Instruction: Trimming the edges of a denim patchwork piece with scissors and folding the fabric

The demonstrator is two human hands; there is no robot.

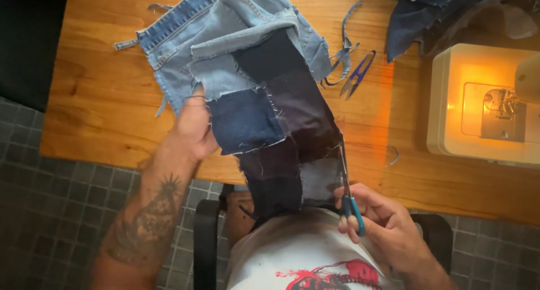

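The left hand (194, 129) presses down on a patchwork of denim pieces (253, 93), its grip flat and open on the cloth, so the cloth stays put. The patchwork lies across the table (101, 99) and hangs over the near edge into the lap. The right hand (379, 222) has its grip closed around blue-handled scissors (346, 183), blades up along the cloth's right side. Small thread snips (355, 75) lie near the far edge. A sewing machine (484, 107) glows at the right edge.
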